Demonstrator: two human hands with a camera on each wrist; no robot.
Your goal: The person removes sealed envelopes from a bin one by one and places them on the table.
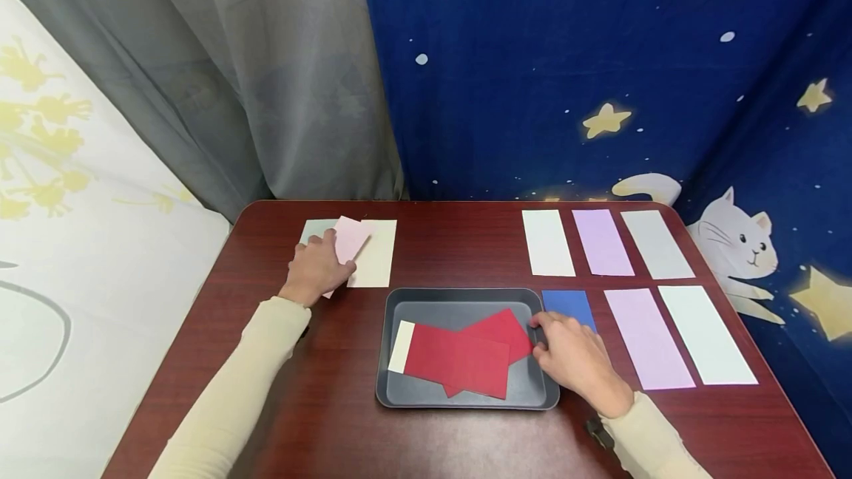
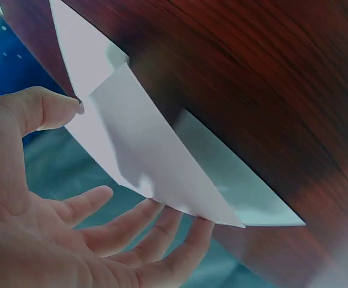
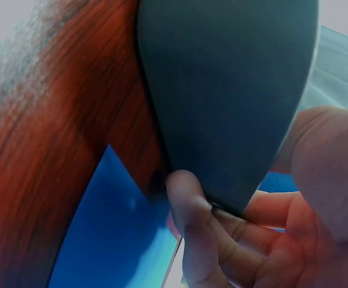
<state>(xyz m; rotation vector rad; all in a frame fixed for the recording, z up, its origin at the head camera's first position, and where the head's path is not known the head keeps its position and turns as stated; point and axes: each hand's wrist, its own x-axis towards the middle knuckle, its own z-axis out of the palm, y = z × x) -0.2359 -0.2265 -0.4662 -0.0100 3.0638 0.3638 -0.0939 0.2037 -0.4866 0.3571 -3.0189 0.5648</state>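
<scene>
My left hand [image 1: 316, 268] holds a pale pink paper card [image 1: 349, 237] at the table's far left, thumb at one edge and fingertips at the other. The pink card [image 2: 156, 150] overlaps a cream card [image 1: 376, 253] on its right and a light green card [image 2: 228, 180] on its left. With my right hand [image 1: 575, 357] I grip the right rim of a dark grey tray [image 1: 459, 296]; in the right wrist view, fingers wrap the edge of the tray [image 3: 228, 90]. Inside it lie overlapping red paper pieces [image 1: 459, 361], one with a cream end strip.
Right of the tray lie a blue card [image 1: 569, 307], partly behind my right hand, a lilac card [image 1: 648, 338] and a pale mint card [image 1: 707, 335]. Behind them are white [image 1: 549, 242], lilac [image 1: 603, 242] and grey [image 1: 657, 244] cards. Curtains [image 1: 506, 94] hang beyond the table.
</scene>
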